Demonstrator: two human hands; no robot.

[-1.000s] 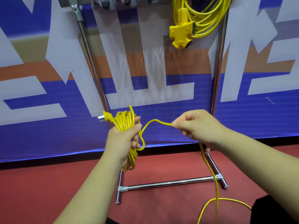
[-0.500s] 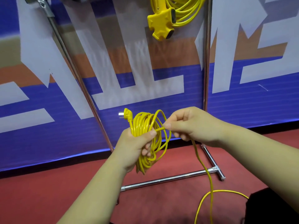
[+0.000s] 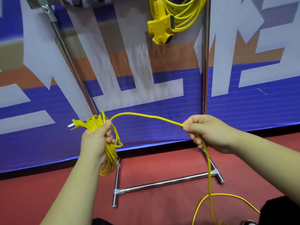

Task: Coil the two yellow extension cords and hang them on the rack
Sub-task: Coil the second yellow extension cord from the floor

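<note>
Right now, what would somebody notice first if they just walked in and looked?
Probably all the bright yellow. In the middle, the left hand grips a bundle of coiled yellow cord, while the right hand pinches the loose length running down to the red floor. Up top, a second yellow cord with a chunky socket block hangs on the shiny metal rack.

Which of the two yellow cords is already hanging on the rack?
The coiled cord with the three-way socket block, at the top of the rack. The other cord is held between the left hand and the right hand.
</note>
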